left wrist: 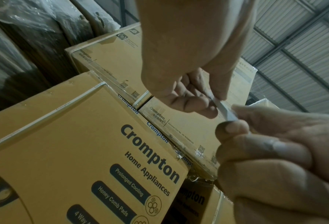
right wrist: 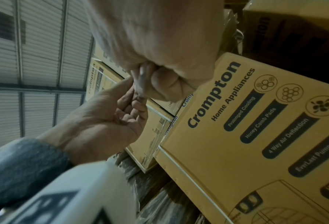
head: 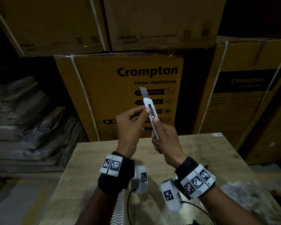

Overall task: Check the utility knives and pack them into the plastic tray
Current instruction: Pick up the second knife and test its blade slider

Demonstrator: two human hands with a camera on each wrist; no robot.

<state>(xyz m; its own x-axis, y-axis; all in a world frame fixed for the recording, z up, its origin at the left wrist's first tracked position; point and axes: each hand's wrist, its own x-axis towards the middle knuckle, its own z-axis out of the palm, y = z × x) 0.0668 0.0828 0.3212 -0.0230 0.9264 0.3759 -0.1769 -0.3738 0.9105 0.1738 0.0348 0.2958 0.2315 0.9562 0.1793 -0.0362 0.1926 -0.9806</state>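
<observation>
I hold one white utility knife (head: 150, 116) upright above the table, its grey blade (head: 143, 91) pushed out at the top. My right hand (head: 157, 132) grips the lower handle, with the thumb lying on the slider slot. My left hand (head: 144, 109) pinches the knife's upper body between thumb and forefinger. In the left wrist view the left hand (left wrist: 213, 97) pinches the knife (left wrist: 225, 109) while the right hand (left wrist: 265, 148) holds it from below. The right wrist view shows both hands, the right hand (right wrist: 159, 72) and the left hand (right wrist: 121, 112), but hardly any of the knife. A white ridged strip (head: 119, 207), perhaps the tray, lies by my left forearm.
A pale wooden table (head: 201, 153) lies under my hands. Yellow Crompton cartons (head: 130, 75) stand stacked close behind it and to the right (head: 243, 98). Wrapped flat packs (head: 23, 120) are piled on the left. Black cables (head: 130, 198) trail near my wrists.
</observation>
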